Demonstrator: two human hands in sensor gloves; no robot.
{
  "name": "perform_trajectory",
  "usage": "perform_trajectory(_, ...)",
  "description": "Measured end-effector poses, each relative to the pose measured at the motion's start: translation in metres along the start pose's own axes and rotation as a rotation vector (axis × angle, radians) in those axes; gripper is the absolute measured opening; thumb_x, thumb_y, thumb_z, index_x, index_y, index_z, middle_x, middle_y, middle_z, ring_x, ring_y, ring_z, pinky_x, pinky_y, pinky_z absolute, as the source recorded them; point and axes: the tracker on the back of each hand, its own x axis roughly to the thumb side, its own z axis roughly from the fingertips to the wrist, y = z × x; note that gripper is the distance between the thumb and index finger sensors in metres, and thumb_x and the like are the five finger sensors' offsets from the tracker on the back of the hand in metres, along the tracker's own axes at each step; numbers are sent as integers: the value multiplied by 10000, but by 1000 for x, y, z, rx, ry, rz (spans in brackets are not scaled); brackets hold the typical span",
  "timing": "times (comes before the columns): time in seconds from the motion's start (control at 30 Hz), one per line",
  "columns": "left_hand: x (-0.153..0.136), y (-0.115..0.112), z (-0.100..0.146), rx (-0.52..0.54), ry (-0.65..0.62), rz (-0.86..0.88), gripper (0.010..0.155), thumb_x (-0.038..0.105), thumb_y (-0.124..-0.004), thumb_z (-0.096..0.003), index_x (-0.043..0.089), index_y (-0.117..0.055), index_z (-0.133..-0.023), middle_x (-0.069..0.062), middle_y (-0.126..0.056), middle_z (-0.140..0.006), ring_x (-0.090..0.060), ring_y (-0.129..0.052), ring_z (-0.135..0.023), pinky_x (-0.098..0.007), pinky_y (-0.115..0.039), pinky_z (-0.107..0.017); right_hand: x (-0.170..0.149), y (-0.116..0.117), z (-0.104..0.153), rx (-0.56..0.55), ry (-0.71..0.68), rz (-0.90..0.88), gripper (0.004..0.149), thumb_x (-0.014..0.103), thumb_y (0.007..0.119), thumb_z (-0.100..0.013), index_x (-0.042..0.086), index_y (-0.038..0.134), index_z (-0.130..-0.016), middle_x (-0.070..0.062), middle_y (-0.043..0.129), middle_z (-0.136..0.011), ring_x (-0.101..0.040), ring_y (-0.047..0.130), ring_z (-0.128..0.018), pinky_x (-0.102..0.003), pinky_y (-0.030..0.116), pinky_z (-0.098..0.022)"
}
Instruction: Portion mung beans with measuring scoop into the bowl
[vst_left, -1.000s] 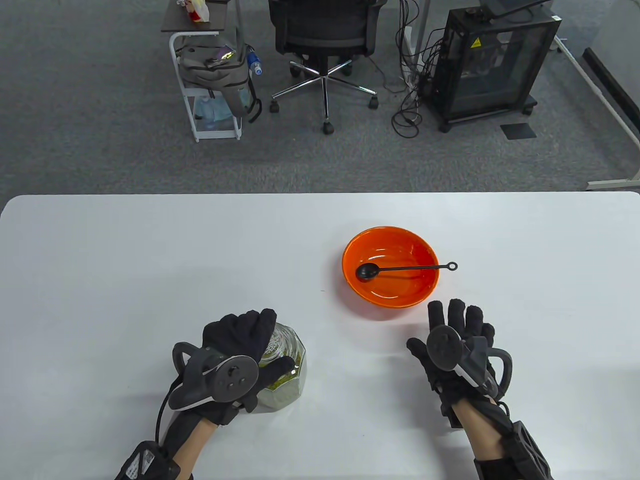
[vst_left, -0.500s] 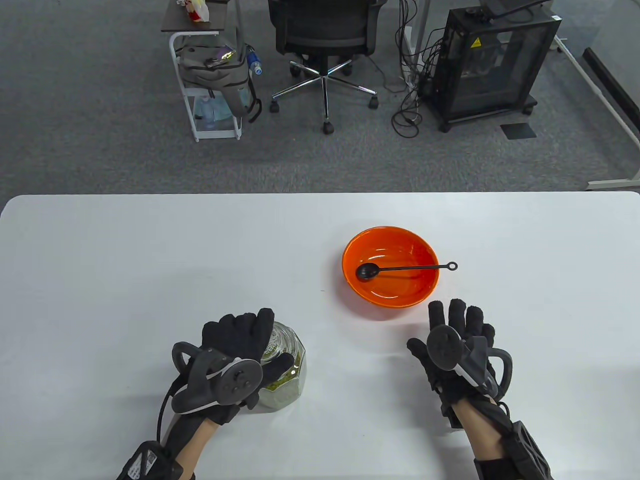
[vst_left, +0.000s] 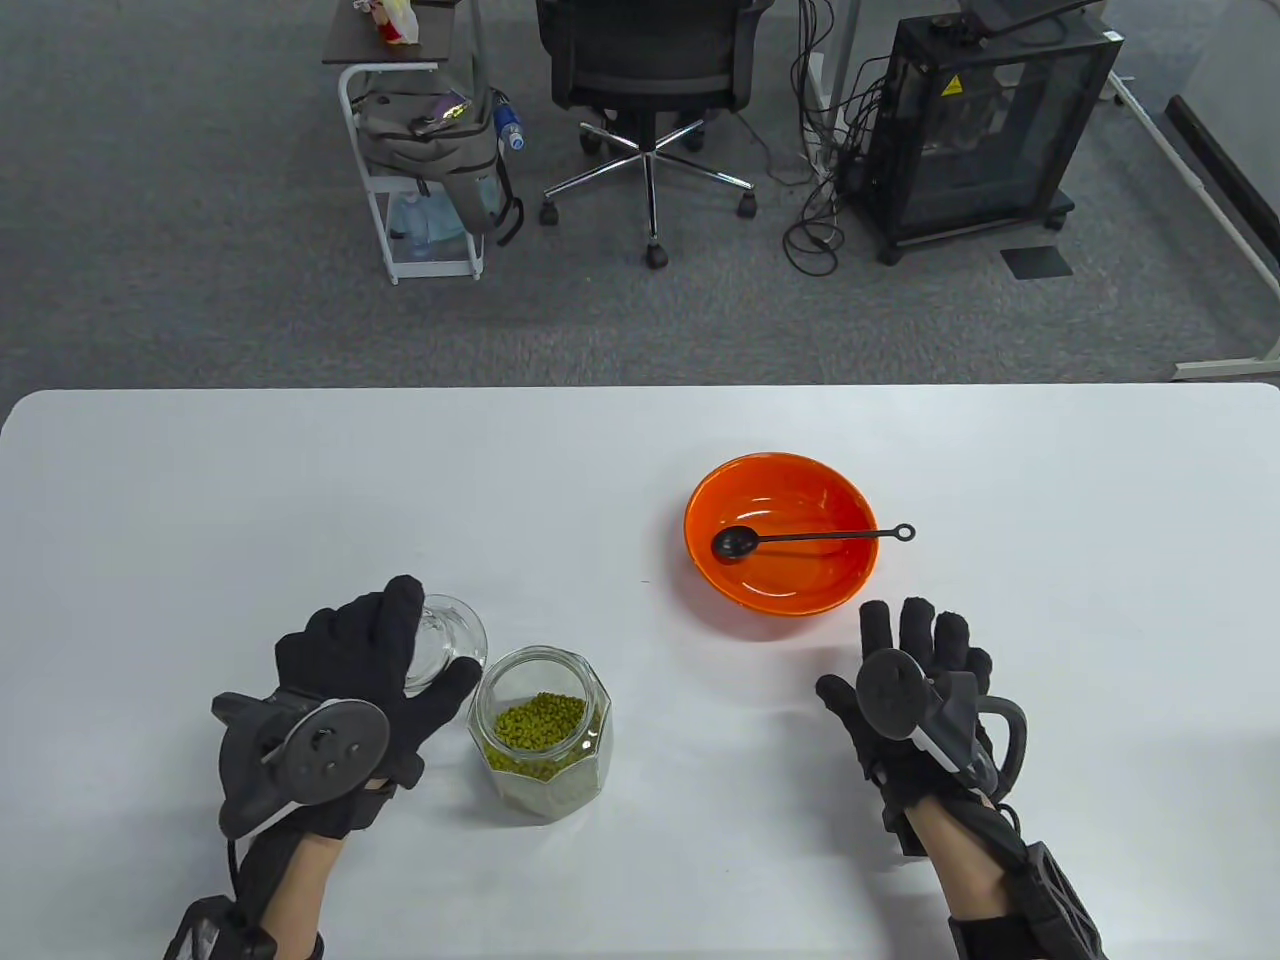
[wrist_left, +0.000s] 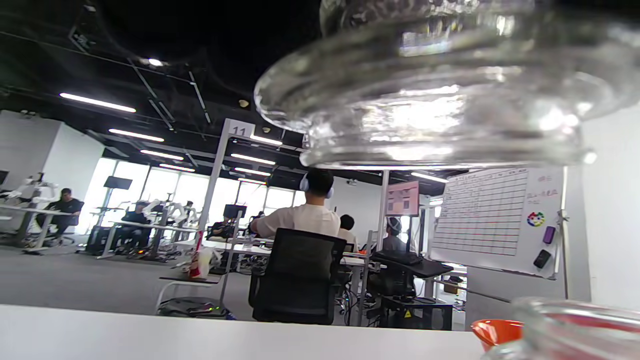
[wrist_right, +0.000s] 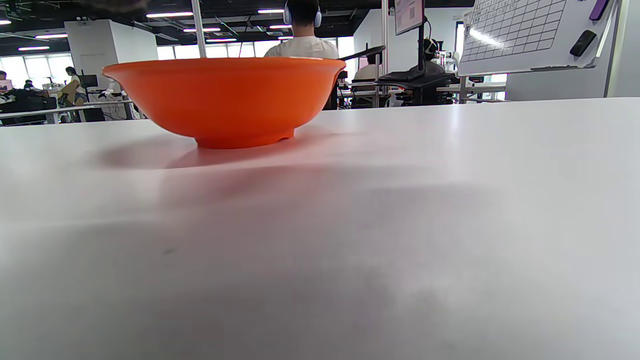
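Two grips are in view. Left grip (vst_left: 350, 665) grasps the glass lid (vst_left: 445, 640), just left of the open mung bean jar (vst_left: 540, 735). Right grip (vst_left: 915, 700) rests released on the desk (vst_left: 200, 500), just behind the orange bowl (vst_left: 800, 590) containing the black measuring scoop (vst_left: 790, 541).

A white tabletop (vst_left: 250, 480) with rounded far corners spans nearly the whole width of the table view, its matte surface picking up a faint orange glow beside the orange bowl (vst_left: 781, 530) that sits right of the middle. A clear faceted glass jar (vst_left: 541, 735) stands open near the front edge, left of the bowl and well apart from it, with green mung beans (vst_left: 540, 722) inside. The right hand (vst_left: 915, 700) lies flat on the tabletop just in front of the bowl, fingers (vst_left: 915, 625) straight and spread.
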Motion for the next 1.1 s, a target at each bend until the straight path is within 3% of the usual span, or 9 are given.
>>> perform_trajectory(0.37,-59,-42,2,-144,189,-80,895,725,-807,-471,68,-633,-1053,-244,-818,-949,-354,-910,-567,-566,-768,-502,-3,-2,-1,2,8,-11,868,677,599,-434,242,280,-1115,-211,263,-1177,-583,317,-1035,-735,387,-712)
perform_trajectory(0.7,-90,-79,2,-287,296,-134,919,705,-839,-462,61,-593,-1070,-244,-783,-974,-370,-896,-605,-580,-756,-527,-3,-1,-1,-1,6,-16,869,677,599,-434,241,280,-1115,-211,265,-1177,-581,320,-1035,-734,388,-712)
perform_trajectory(1.1,-118,-102,9,-410,408,-120,902,651,-869,-475,53,-564,-1077,-267,-713,-1016,-417,-855,-684,-619,-715,-577,-5,0,-2,19,9,-23,868,676,600,-435,238,283,-1115,-212,269,-1176,-583,321,-1033,-735,389,-711)
